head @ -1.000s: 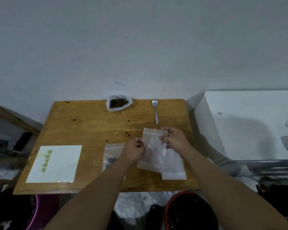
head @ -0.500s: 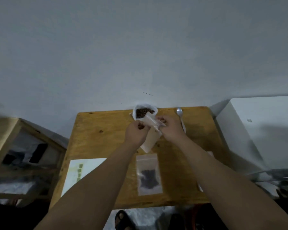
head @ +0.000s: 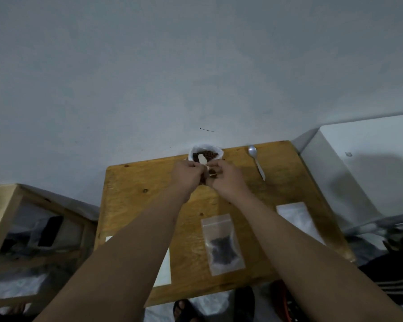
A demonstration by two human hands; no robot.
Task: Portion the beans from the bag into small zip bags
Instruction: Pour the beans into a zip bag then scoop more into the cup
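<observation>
A white bag of dark beans [head: 206, 154] stands open at the far edge of the wooden table [head: 137, 196]. Just in front of it, my left hand [head: 188, 173] and my right hand [head: 226, 178] together pinch a small clear zip bag [head: 202, 160] by its top. Most of that bag is hidden between my fingers. A metal spoon [head: 256, 160] lies to the right of the beans. Nearer to me a filled zip bag [head: 222, 244] with dark beans lies flat. A stack of empty zip bags [head: 297, 217] lies near the right edge.
A white sheet [head: 164, 268] lies at the table's near left, mostly under my left forearm. A wooden shelf unit [head: 21, 228] stands left of the table, a white appliance [head: 370, 163] to the right. A sandalled foot [head: 186, 310] shows below the near edge.
Both hands have carried the small zip bag from the near right of the table up to the bean bag at the far edge. The camera has tilted and shifted.
</observation>
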